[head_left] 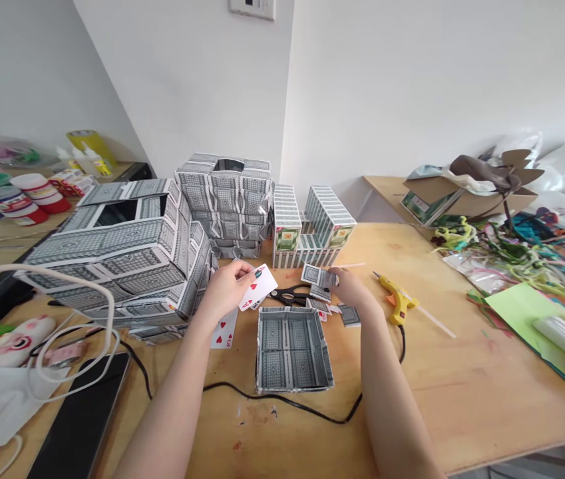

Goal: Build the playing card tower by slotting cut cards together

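Observation:
My left hand (pixel 227 289) pinches a playing card (pixel 262 285), a red ace, face up; whether more cards sit behind it is hard to tell. Between the thumb and fingers of my right hand (pixel 355 291) is a folded playing card (pixel 313 274), its grey patterned back showing. An open square box made of cards (pixel 323 356) stands between my forearms. Black-handled scissors (pixel 289 293) lie behind it, partly covered. Folded card pieces (pixel 350 315) rest beside my right wrist. Under my left wrist lies a heart card (pixel 223 334).
A yellow glue gun (pixel 400 305) lies at right, its black cord (pixel 282 398) crossing in front of the box. Large card-built boxes (pixel 127 253) are stacked at left. Card packs (pixel 329 216) stand behind. Colourful scraps (pixel 552 246) fill the right side. A black phone-like slab (pixel 82 419) lies front left.

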`<act>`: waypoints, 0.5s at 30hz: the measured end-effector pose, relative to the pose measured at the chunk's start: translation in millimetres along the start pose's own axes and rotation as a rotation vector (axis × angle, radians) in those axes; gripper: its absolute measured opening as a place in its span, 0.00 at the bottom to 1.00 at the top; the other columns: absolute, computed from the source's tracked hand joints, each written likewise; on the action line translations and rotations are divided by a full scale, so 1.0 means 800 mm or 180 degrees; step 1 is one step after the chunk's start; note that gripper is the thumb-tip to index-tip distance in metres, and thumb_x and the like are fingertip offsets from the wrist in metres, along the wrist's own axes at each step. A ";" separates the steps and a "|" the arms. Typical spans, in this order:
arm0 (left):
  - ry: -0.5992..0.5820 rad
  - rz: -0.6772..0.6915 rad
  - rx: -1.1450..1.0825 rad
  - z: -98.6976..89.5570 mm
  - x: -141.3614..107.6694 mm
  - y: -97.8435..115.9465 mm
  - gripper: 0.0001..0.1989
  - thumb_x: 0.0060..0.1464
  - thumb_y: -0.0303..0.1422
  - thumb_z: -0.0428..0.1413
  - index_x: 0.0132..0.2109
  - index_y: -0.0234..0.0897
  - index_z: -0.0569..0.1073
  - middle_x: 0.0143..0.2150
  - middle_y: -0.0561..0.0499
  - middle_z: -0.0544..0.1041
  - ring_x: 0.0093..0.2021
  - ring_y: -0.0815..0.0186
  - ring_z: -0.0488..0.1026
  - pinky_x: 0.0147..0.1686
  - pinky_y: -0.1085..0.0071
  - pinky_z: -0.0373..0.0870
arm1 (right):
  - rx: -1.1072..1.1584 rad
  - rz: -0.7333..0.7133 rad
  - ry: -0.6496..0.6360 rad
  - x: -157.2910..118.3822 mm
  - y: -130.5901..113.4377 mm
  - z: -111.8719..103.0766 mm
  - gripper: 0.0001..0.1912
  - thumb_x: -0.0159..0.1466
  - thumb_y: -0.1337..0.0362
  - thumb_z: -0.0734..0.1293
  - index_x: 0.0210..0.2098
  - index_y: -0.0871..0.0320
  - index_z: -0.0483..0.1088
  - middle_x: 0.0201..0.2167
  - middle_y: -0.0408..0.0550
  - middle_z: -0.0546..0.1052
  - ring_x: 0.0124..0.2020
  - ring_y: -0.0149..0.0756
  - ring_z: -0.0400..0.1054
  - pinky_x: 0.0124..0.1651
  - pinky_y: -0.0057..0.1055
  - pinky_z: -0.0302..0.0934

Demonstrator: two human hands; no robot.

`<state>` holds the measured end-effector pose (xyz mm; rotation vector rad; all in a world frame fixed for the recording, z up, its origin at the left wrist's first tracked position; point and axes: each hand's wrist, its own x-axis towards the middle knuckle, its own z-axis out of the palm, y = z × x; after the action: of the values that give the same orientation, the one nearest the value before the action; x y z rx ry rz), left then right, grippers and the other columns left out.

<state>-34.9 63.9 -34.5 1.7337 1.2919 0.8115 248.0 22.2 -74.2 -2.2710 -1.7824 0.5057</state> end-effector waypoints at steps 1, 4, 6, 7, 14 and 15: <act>0.0005 0.0010 0.0041 0.000 -0.001 0.001 0.10 0.43 0.38 0.53 0.32 0.36 0.71 0.29 0.49 0.75 0.28 0.65 0.71 0.25 0.73 0.64 | 0.0004 0.0000 0.0016 0.000 0.001 0.000 0.23 0.53 0.73 0.62 0.49 0.61 0.63 0.47 0.57 0.69 0.47 0.42 0.64 0.45 0.30 0.56; 0.0027 0.0012 0.0115 0.000 -0.003 0.007 0.11 0.44 0.40 0.53 0.31 0.37 0.71 0.27 0.50 0.75 0.26 0.65 0.70 0.23 0.74 0.61 | -0.0009 0.0021 0.0059 0.001 0.003 0.001 0.24 0.53 0.74 0.61 0.50 0.62 0.63 0.48 0.58 0.68 0.48 0.43 0.63 0.46 0.31 0.56; 0.0061 0.0020 0.0105 0.000 -0.005 0.012 0.11 0.44 0.40 0.53 0.30 0.37 0.70 0.27 0.51 0.74 0.26 0.66 0.70 0.23 0.74 0.61 | -0.0020 0.0040 0.0086 0.001 0.005 0.001 0.24 0.53 0.74 0.61 0.51 0.61 0.62 0.49 0.58 0.67 0.48 0.43 0.63 0.46 0.31 0.56; 0.0101 0.0023 0.0096 0.000 -0.005 0.014 0.11 0.45 0.40 0.52 0.30 0.37 0.69 0.27 0.51 0.74 0.26 0.66 0.69 0.23 0.74 0.61 | -0.0030 0.0061 0.0102 0.001 0.006 0.002 0.24 0.54 0.73 0.61 0.51 0.61 0.62 0.49 0.58 0.67 0.48 0.43 0.63 0.46 0.30 0.56; 0.0675 0.0127 0.0129 -0.007 -0.008 0.025 0.12 0.52 0.43 0.46 0.35 0.39 0.63 0.26 0.53 0.70 0.24 0.67 0.68 0.22 0.74 0.59 | -0.0152 0.0279 0.0201 -0.004 0.013 -0.007 0.23 0.56 0.66 0.62 0.51 0.61 0.62 0.49 0.58 0.67 0.47 0.44 0.64 0.44 0.32 0.57; 0.0718 0.0153 0.0002 -0.008 -0.011 0.028 0.12 0.52 0.43 0.46 0.35 0.39 0.62 0.25 0.54 0.69 0.23 0.68 0.68 0.21 0.74 0.59 | -0.0143 0.0305 0.0246 -0.006 0.014 -0.012 0.23 0.56 0.65 0.62 0.52 0.61 0.61 0.49 0.58 0.68 0.46 0.44 0.65 0.44 0.32 0.57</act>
<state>-32.8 53.8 -11.8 1.7169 1.4013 1.0589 261.1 15.1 -69.0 -2.3811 -1.6717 0.3923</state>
